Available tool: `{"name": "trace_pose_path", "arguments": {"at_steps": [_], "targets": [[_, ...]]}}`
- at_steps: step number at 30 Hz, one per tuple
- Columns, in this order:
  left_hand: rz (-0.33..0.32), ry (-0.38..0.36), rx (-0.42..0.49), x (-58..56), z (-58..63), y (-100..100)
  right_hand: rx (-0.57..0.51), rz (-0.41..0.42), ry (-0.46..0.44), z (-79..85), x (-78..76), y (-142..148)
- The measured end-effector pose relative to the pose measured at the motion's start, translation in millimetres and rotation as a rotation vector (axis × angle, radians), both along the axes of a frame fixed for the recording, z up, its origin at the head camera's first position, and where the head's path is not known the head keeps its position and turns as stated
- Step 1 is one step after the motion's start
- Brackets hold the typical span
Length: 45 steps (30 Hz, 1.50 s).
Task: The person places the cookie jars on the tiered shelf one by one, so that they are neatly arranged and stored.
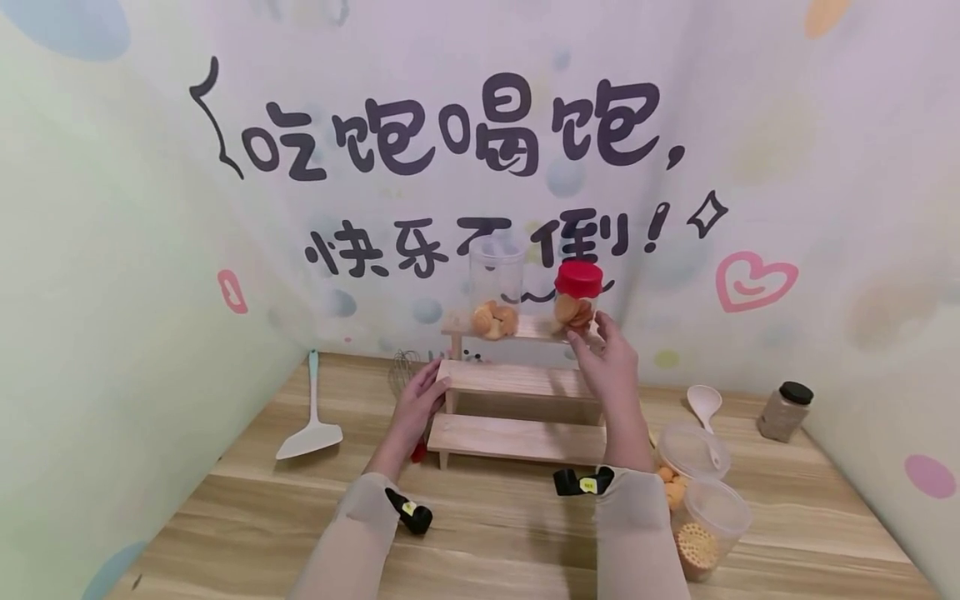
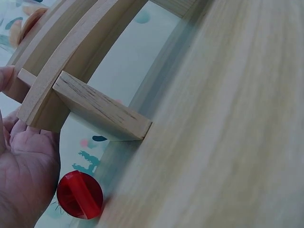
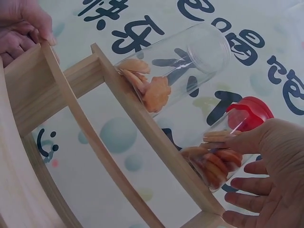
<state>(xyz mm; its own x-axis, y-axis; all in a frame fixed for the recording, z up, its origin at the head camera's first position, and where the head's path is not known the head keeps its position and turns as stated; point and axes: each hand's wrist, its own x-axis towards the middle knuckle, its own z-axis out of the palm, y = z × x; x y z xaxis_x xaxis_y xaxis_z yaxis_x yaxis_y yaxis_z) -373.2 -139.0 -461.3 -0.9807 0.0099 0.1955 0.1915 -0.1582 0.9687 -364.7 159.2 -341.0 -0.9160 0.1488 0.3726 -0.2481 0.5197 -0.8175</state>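
A three-tier wooden rack (image 1: 517, 379) stands on the table. My left hand (image 1: 416, 408) grips the left end of its middle tier; in the right wrist view its fingers (image 3: 21, 45) bend around the plank's end. On the top tier, toward the right, is a clear jar with a red lid (image 1: 579, 279) and round cookies (image 3: 218, 164) inside. Around that jar's lower part is my right hand (image 1: 615, 367), its thumb overlapping the near side and its other fingers (image 3: 251, 185) loosely spread. A taller clear jar (image 1: 497, 279) with pastry pieces occupies the top tier's left.
A whisk (image 1: 405, 367) with a red handle end (image 2: 80, 194) lies left of the rack, beyond it a white spatula (image 1: 311, 437). At right are a jar of patterned biscuits (image 1: 697, 546), another clear container (image 1: 693, 450), a white spoon (image 1: 705, 402) and a black-lidded jar (image 1: 785, 412).
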Motion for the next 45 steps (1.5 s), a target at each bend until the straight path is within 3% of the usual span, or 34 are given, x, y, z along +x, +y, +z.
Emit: {"name": "trace_pose_path", "arguments": {"at_steps": [11, 17, 23, 29, 31, 36, 39, 41, 45], "targets": [[0.004, -0.006, -0.006, 1.5, 0.5, -3.1, 0.084, 0.036, 0.046, 8.9, 8.3, 5.6], [-0.017, 0.006, 0.033, 0.7, -0.4, 2.5, 0.120, 0.051, 0.059, 14.0, 20.7, 14.5], [0.008, -0.005, 0.001, 0.7, -3.8, 0.5, 0.266, 0.142, 0.117, 19.5, 43.5, 27.3], [0.015, -0.006, -0.015, 1.7, -4.9, -7.9, 0.419, 0.230, 0.088, 25.4, 78.6, 48.4], [0.013, 0.001, -0.009, 1.1, -2.9, -9.0, 0.452, 0.241, 0.149, 23.3, 89.3, 60.5], [0.006, 0.007, -0.011, 0.4, 0.7, -8.0, 0.395, 0.230, 0.480, -3.0, 108.2, 106.8], [0.005, -0.004, -0.019, 0.3, 1.5, -5.9, 0.322, 0.258, 0.594, -29.8, 122.3, 139.6], [0.004, -0.012, -0.028, 0.3, 1.8, -3.9, 0.281, 0.276, 0.602, -51.3, 135.1, 158.1], [0.005, -0.016, -0.050, -0.8, 2.0, -1.0, 0.201, 0.279, 0.497, -91.7, 162.9, 178.3]]}}
